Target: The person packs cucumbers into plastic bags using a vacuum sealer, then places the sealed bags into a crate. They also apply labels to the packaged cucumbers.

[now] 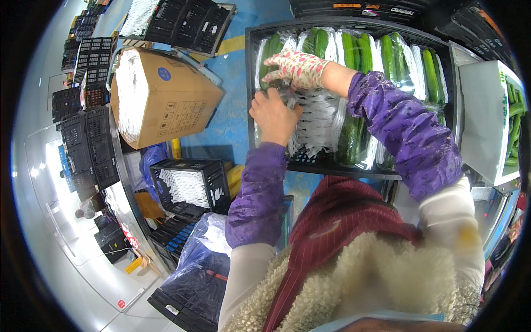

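A black plastic crate (373,171) before me holds several film-wrapped packs of cucumbers (359,52), laid side by side with white foam netting (317,120) among them. At the crate's left end, my right hand (298,68), in a white glove with pink dots, reaches over a wrapped cucumber pack (282,84) with its fingers curled around it. Just nearer to me, my bare left hand (276,114) grips the same dark, shiny end. Both hands partly hide this pack, and what lies beneath the left palm is out of sight.
A cardboard box (178,95) with foam netting stands left on the blue floor (244,25). Nearer me are a netting-filled black crate (215,182) and plastic-covered crates (195,286). At right stands a white foam box (477,120) of cucumbers. Black crates (373,10) line the back.
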A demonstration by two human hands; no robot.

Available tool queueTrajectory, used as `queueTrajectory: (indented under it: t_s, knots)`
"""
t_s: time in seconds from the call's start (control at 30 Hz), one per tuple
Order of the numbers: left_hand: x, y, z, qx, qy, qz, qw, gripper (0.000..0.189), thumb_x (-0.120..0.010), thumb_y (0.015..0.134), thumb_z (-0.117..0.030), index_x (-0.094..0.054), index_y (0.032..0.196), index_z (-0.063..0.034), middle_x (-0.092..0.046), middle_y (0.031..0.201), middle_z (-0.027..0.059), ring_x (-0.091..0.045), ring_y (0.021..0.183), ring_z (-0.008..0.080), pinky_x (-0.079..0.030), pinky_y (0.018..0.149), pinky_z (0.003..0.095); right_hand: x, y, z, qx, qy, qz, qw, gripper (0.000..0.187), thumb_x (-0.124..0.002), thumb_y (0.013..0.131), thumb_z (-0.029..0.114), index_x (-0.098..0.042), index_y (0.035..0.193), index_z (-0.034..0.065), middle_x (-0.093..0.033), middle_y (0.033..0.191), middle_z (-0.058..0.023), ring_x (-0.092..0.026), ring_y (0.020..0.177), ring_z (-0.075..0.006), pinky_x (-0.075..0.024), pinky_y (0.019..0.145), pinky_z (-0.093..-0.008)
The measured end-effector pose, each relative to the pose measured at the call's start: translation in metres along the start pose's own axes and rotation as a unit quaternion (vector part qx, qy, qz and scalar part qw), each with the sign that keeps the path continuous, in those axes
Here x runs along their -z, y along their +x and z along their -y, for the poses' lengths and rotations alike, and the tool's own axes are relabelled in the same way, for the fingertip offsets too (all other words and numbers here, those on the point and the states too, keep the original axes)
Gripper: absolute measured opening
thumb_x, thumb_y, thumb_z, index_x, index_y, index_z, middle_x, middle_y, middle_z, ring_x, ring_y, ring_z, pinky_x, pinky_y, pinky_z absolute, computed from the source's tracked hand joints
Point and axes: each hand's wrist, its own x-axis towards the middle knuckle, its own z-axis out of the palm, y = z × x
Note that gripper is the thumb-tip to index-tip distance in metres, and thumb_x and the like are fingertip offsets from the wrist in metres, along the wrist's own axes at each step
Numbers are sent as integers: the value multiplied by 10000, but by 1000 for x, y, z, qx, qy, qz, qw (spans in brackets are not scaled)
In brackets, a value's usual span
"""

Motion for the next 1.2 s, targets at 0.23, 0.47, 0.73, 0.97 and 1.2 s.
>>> queueTrajectory:
  t_s: [0.23,0.47,0.73,0.97,1.2]
  knots:
    - [1,-5,-1,-31,-13,-61,998,639,-860,631,-371,-595,1087,-11,-558,1107,225,-550,1078,425,-458,932,513,-10,-1,-3,17,-76,-35,996,729,-831,717,190,-587,1394,305,-460,1528,-72,-483,1354,-317,-395,1115,-432]
    - [-18,1,10,-46,-47,-4,998,665,-868,636,-324,-560,1085,56,-528,1212,294,-519,1129,472,-454,960,522,-10,2,0,4,-60,-25,998,737,-834,713,179,-586,1397,296,-459,1524,-70,-497,1326,-333,-415,1107,-424]
    - [-35,-6,16,-81,-77,-31,993,968,-821,719,-293,-308,1406,156,-374,1443,389,-364,1356,530,-297,1159,529,-17,-5,-2,10,-42,-52,998,690,-816,713,150,-620,1366,254,-469,1516,-85,-509,1311,-340,-441,1090,-418]
    - [-36,-10,16,-127,47,26,990,1034,-756,816,-392,-205,1489,167,-347,1494,332,-325,1407,460,-237,1192,506,-50,-13,10,-55,43,-263,962,319,-608,868,261,-705,1169,294,-614,1306,-82,-572,1228,-324,-494,992,-454]
    - [-57,4,56,-36,-115,49,991,962,-695,870,-396,-203,1470,172,-454,1385,381,-514,1240,477,-431,1057,472,-50,-85,110,-70,-130,-482,864,298,-565,865,255,-648,1005,6,-666,996,-167,-623,1000,-373,-440,944,-545]
